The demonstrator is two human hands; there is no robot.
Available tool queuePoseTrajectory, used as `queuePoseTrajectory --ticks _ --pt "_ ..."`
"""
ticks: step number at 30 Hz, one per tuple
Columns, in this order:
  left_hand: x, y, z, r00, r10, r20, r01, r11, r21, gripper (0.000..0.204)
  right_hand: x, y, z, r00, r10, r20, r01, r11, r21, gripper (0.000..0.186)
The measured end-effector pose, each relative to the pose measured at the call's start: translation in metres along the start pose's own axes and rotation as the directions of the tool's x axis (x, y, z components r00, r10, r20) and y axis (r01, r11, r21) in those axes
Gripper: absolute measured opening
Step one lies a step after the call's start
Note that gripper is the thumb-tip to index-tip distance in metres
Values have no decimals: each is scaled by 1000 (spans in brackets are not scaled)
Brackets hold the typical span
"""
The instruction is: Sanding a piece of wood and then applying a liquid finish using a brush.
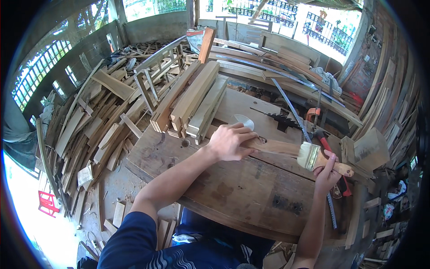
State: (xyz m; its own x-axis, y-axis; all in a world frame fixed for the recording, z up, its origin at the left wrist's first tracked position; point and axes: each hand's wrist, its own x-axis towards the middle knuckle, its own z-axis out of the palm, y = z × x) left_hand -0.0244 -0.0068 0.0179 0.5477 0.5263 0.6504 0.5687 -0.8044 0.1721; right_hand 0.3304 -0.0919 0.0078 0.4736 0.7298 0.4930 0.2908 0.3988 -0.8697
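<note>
My left hand (230, 142) is closed over the left end of a brown wooden strip (280, 147) lying above the workbench (233, 179). The strip's far-left part is hidden under my fingers. In my right hand (327, 178) is a wide paintbrush (320, 161) with pale bristles and a wooden handle. Its bristles are at the strip's right end; whether they touch it I cannot tell. Just beyond my left hand sits a whitish, see-through round dish (243, 121), partly covered by that hand.
Stacked timber lengths (195, 96) stand left of my hands. Beyond the strip lie a toothed saw blade (281, 119), a long metal ruler (291, 107), an orange clamp (312, 114) and a red-handled hammer (323, 140). Scrap wood (96, 127) heaps up at far left.
</note>
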Motion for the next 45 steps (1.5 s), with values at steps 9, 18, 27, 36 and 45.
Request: queuePoseTrajectory --ticks 9,18,27,36,45 --pt "-1 13 9 992 40 122 -35 998 -49 46 -12 7 14 993 -31 117 21 996 81 32" --pt "3 12 4 994 27 103 -21 998 -63 45 -4 10 8 997 -67 -27 69 992 104 38" --pt "-1 21 14 990 117 74 -114 992 -46 44 -14 -4 7 963 3 270 13 998 -59 32" --pt "0 20 11 989 116 91 -111 992 -58 45 -11 -9 15 983 83 166 -87 996 17 30" --pt "-3 20 14 989 104 101 -98 993 -65 45 -8 -17 19 985 134 105 -135 991 4 31"
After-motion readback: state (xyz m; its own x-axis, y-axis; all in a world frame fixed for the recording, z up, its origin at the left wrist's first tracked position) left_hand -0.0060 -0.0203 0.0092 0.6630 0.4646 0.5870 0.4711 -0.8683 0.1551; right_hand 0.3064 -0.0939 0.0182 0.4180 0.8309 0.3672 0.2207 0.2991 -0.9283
